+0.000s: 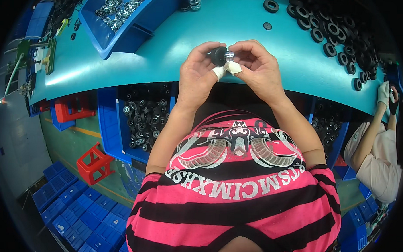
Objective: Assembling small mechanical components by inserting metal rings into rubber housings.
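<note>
Above the near edge of the teal table, my left hand (pixel 197 74) is closed around a black rubber ring (pixel 218 56). My right hand (pixel 259 71) pinches a shiny metal hub (pixel 229 57) against the ring's right side. The two parts touch; how deep the hub sits in the ring is hidden by the fingers. White wraps cover both thumb tips. Many more black rings (pixel 332 29) lie heaped at the far right, and loose metal hubs (pixel 119 10) fill a blue bin (pixel 107 47) at the far left.
Below the table edge, one blue bin (pixel 108 122) holds black wheels with metal centres, and similar parts (pixel 328 121) lie right of me. Red stools (pixel 93 163) and blue crates (pixel 81 210) stand on the floor at left. A co-worker's gloved hand (pixel 383 93) is at the right.
</note>
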Demonstrator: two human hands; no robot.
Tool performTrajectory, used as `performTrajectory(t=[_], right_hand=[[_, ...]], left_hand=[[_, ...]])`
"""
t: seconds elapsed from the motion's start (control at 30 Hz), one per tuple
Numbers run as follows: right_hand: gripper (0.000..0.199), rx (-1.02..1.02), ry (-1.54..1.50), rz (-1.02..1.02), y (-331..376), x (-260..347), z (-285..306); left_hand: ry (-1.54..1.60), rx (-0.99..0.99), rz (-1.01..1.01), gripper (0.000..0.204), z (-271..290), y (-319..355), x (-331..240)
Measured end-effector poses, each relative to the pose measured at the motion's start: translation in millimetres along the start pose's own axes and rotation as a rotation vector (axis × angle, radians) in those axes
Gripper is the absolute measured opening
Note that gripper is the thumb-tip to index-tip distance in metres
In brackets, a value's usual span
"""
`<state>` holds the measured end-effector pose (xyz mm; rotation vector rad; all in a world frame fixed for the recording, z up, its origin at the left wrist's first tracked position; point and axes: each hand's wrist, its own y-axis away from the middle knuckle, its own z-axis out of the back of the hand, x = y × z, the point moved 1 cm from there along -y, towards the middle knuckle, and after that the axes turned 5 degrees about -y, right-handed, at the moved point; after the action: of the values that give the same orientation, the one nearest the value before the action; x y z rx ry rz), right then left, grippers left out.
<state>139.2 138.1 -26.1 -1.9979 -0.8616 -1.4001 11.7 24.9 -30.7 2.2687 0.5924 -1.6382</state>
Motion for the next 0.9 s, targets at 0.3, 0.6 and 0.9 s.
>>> performTrajectory(t=[0.3,0.6,0.9], right_hand=[[0.04,-0.068,-0.116,-0.107,-0.1,-8.3,13.1],[0.038,-0.047,-0.178,-0.109,-0.7,-9.5,14.2],[0.036,-0.066,-0.236,-0.144,-0.7,-7.8,16.2]], left_hand=[[0.138,-0.025,0.056,0.054,5.7,-0.5,-0.5],[0.195,-0.025,0.092,0.057,6.2,-0.2,0.5],[0.308,0.052,0.133,0.061,13.6,-1.4,6.3]])
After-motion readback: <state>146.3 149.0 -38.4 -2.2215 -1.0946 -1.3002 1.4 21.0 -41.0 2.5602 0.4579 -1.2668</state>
